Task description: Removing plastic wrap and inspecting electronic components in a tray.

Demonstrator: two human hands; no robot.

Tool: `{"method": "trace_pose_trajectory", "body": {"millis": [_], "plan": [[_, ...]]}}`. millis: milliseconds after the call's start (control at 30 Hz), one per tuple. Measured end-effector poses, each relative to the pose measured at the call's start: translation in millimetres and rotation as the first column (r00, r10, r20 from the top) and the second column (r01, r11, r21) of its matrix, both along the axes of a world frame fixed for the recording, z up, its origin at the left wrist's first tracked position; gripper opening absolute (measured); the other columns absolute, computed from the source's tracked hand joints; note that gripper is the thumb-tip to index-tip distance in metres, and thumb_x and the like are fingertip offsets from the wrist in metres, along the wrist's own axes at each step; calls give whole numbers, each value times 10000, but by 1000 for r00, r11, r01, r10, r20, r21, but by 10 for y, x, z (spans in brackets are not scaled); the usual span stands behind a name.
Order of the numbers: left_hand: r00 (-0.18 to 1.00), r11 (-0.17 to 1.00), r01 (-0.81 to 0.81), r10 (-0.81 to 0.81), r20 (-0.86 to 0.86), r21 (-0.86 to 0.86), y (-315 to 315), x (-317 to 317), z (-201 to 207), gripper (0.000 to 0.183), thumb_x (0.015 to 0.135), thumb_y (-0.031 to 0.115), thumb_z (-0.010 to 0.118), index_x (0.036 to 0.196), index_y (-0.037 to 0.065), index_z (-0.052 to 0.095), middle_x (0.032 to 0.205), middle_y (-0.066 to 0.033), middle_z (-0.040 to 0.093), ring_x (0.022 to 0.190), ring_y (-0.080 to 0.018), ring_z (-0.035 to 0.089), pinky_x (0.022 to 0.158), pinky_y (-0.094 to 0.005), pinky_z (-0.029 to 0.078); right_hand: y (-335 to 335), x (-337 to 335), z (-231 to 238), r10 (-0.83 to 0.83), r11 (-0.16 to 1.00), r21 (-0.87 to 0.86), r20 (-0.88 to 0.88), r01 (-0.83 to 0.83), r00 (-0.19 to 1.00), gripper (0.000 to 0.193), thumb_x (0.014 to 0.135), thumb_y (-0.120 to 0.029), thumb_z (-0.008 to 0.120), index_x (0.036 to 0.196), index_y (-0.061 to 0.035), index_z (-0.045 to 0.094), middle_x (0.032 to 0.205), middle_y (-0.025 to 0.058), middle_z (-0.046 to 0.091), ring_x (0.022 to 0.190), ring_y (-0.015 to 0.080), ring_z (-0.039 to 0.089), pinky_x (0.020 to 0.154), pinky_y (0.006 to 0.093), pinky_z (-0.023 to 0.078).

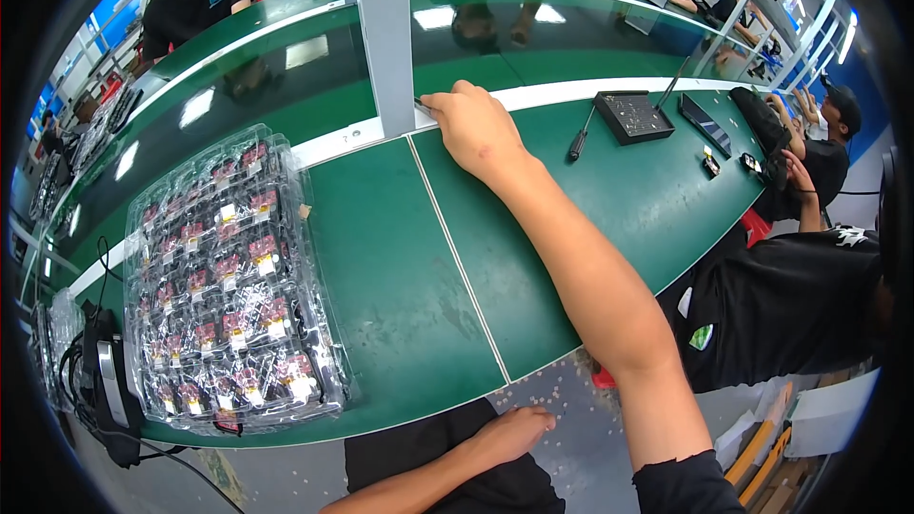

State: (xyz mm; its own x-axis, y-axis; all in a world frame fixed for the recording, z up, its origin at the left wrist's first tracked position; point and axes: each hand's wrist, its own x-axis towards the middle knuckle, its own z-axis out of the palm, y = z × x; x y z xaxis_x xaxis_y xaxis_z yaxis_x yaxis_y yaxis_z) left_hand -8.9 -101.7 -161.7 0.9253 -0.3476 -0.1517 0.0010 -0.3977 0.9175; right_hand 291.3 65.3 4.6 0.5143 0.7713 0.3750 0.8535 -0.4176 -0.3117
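Observation:
My right hand reaches across the green table to the foot of the grey post. Its fingers are bent and pressed together beside the white rail; a small dark bit shows at the fingertips, too little to name. Low in front of me, my left hand rests above my lap with its fingers curled in, and no object shows in it. On the left of the table stands a stack of clear plastic trays. Small dark parts with red, white and yellow patches fill their pockets.
To the right lie a screwdriver, a black box of small pieces and a dark flat device. A black device with cables stands at the left edge. A co-worker in black sits close on the right; others sit beyond the rail.

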Motion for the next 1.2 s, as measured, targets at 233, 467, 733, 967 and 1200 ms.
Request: {"method": "trace_pose_trajectory", "body": {"millis": [233,467,733,967,1200], "plan": [[1000,1000,9,-9,2,3,24,19,5,227,953,-6,551,1128,-16,695,1094,-180,706,1036,-391,689,892,-460,569,-34,39,9,40,999,-6,-24,-40,999,316,1040,-159,561,1294,-67,726,1036,185,643,1019,384,639,905,477,525],[1000,1000,-3,3,13,-12,20,7,12,233,948,-10,558,1131,-29,702,1104,-186,711,1045,-391,690,903,-453,570,-52,-3,84,13,999,-32,-116,-17,993,341,1018,-176,578,1304,-53,717,1091,199,660,1068,390,648,947,472,527],[1000,1000,-3,3,6,-6,24,5,-5,237,946,-11,566,1139,-30,703,1118,-182,713,1056,-387,690,916,-448,571,-54,-29,120,0,998,-60,-115,-7,993,329,984,-158,585,1249,-45,746,1100,216,680,1068,401,663,961,476,535],[1000,1000,-5,5,1,-12,26,2,-11,232,949,-4,571,1139,-29,702,1122,-180,713,1060,-385,689,920,-447,571,-74,-40,133,-1,999,-48,-108,-4,994,327,976,-143,584,1243,-52,750,1099,223,689,1068,399,667,962,471,536],[1000,1000,-4,4,19,14,17,-7,-7,230,948,-4,575,1138,-30,703,1123,-179,713,1060,-386,691,910,-449,575,-81,-65,119,-26,999,-34,-88,23,996,327,989,-135,573,1257,-53,741,1116,211,668,1064,386,661,951,473,533]]}}
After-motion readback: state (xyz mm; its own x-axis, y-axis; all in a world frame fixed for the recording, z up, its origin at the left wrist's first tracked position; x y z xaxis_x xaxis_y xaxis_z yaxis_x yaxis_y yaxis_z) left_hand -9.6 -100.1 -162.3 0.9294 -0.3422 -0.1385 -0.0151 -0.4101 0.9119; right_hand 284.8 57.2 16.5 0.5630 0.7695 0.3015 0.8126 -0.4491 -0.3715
